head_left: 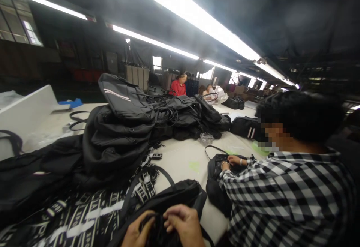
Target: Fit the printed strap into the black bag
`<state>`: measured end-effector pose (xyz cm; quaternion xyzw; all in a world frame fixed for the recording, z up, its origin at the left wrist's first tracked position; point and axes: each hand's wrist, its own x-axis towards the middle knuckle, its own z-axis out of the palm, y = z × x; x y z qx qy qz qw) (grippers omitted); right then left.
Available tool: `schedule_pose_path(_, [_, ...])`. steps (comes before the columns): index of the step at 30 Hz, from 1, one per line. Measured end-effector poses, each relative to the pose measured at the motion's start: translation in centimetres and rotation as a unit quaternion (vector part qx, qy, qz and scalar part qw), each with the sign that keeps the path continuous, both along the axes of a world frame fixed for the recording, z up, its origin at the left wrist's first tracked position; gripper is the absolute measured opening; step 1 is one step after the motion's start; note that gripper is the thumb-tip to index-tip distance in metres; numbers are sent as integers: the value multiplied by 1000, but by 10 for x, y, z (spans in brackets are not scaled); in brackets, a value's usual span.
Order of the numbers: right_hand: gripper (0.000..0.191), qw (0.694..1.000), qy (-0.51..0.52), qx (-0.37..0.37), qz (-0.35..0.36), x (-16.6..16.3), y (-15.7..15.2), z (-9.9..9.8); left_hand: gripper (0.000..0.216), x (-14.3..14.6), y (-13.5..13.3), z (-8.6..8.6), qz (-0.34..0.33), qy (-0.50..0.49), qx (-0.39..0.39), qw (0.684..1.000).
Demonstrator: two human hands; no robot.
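Note:
At the bottom edge of the head view my left hand (137, 232) and my right hand (184, 224) both grip the dark fabric of a black bag (171, 198) lying on the white table (180, 157). The fingers of both hands are curled into its opening. A black strap loops up from the bag toward the left. Only the upper parts of my hands show; the rest is cut off by the frame.
A pile of black backpacks (123, 127) fills the table's left and middle. Printed black-and-white straps (84, 217) lie at lower left. A person in a checked shirt (284, 198) works on another black bag (219, 164) at right. More people sit far back.

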<state>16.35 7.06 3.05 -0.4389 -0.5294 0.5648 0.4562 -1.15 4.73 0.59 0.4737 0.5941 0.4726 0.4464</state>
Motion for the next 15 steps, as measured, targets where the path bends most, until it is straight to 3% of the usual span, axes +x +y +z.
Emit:
schedule_pose_path(3, [40, 998, 32, -28, -41, 2, 2, 24, 58, 8, -5, 23, 30, -79, -52, 995])
schedule_pose_path(6, [35, 999, 25, -41, -19, 5, 3, 28, 46, 12, -8, 40, -31, -137, -51, 989])
schedule_pose_path(10, [26, 998, -14, -46, 34, 4, -8, 23, 39, 10, -14, 40, -83, -182, -50, 978])
schedule_pose_path(15, [21, 996, -52, -20, 64, 0, -13, 18, 41, 9, -16, 32, -75, -204, -72, 974])
